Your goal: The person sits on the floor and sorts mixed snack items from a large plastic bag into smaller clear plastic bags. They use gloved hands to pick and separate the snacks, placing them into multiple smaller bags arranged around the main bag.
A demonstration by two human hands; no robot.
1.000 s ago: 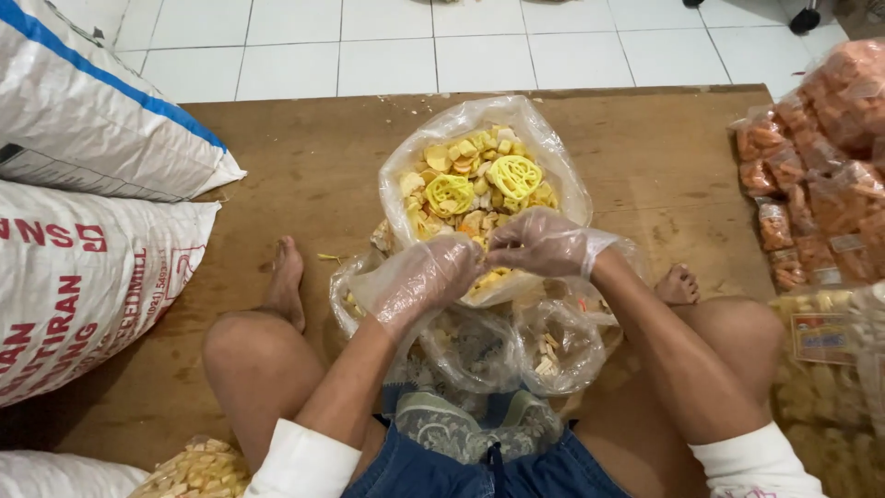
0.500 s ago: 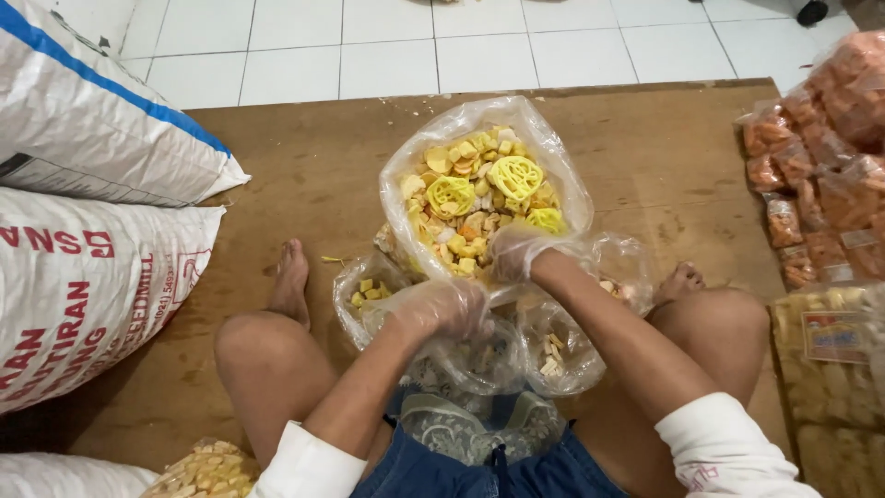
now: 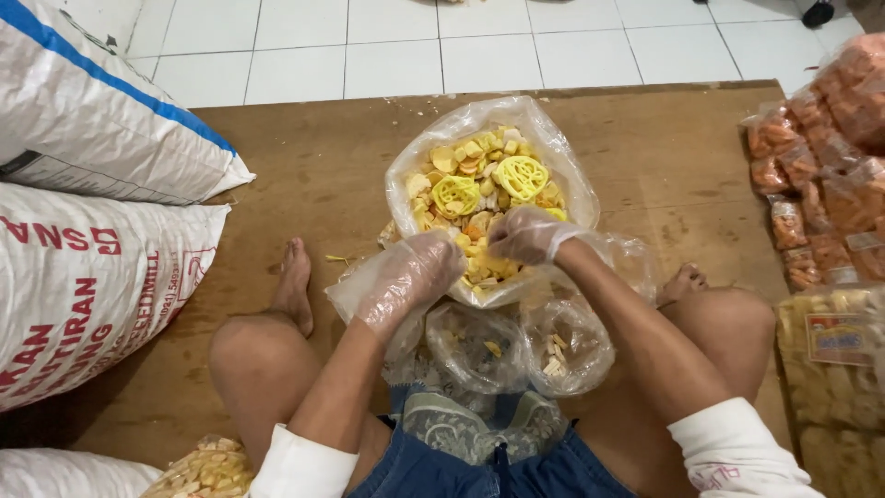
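Observation:
I sit cross-legged on a wooden board (image 3: 295,166) with a large clear plastic bag (image 3: 560,148) of mixed yellow and orange crackers (image 3: 479,180) in front of me. Both hands wear loose clear plastic gloves. My left hand (image 3: 410,275) rests at the bag's near left edge, fingers bent toward the crackers; the glove hides whether it holds any. My right hand (image 3: 527,235) is inside the bag, fingers curled down on crackers. Two small clear bags (image 3: 479,349) (image 3: 570,346) with a few pieces stand open between my knees.
Two big white woven sacks (image 3: 92,101) (image 3: 83,286) lie at the left. Packs of orange snacks (image 3: 811,198) and yellow snacks (image 3: 830,360) are stacked at the right. A bag of pale yellow sticks (image 3: 203,466) sits by my left knee. White tile floor (image 3: 387,46) lies beyond the board.
My left hand rose from the small bags back up to the big bag's near edge. My right hand stayed in the big bag and shifted slightly toward its near right side.

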